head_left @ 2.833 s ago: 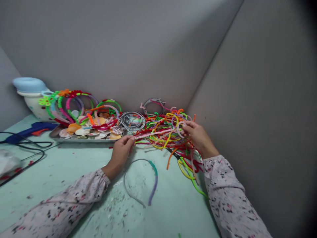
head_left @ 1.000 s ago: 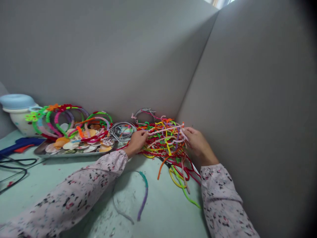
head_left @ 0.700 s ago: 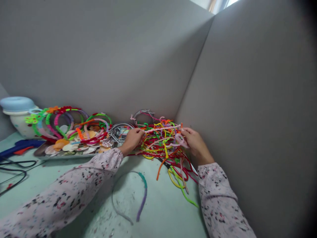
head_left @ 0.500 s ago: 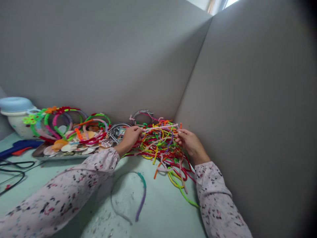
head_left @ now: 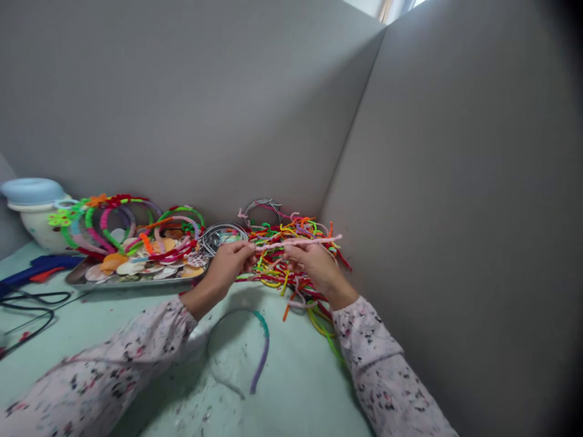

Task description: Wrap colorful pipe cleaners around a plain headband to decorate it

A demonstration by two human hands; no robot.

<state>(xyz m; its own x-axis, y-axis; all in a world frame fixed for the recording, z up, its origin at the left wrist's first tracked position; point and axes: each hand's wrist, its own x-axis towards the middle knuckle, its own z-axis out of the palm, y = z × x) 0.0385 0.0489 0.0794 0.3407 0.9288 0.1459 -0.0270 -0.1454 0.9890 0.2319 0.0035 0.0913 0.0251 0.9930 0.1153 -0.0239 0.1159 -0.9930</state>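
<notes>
My left hand [head_left: 226, 265] pinches one end of a pale pink pipe cleaner [head_left: 298, 242]. My right hand [head_left: 313, 266] grips the same strand further along, and its free end sticks out to the right. Both hands hover just in front of a tangled heap of colourful pipe cleaners [head_left: 291, 267] in the corner of the table. A headband [head_left: 248, 346], part bare and part wrapped in teal and purple, lies flat on the pale green table [head_left: 113, 315] below my hands.
A metal tray [head_left: 84, 280] at the left holds wrapped headbands [head_left: 127, 224] and fabric pieces. Bare metal headbands [head_left: 223, 235] lie beside it. A white pot with a blue lid [head_left: 31, 206], a blue glue gun [head_left: 39, 270] and black cables [head_left: 27, 309] sit far left. Grey partition walls [head_left: 455, 212] close in the corner.
My hands have drawn the pink pipe cleaner out of the heap and toward me. My right hand has slid left along it, closer to my left hand.
</notes>
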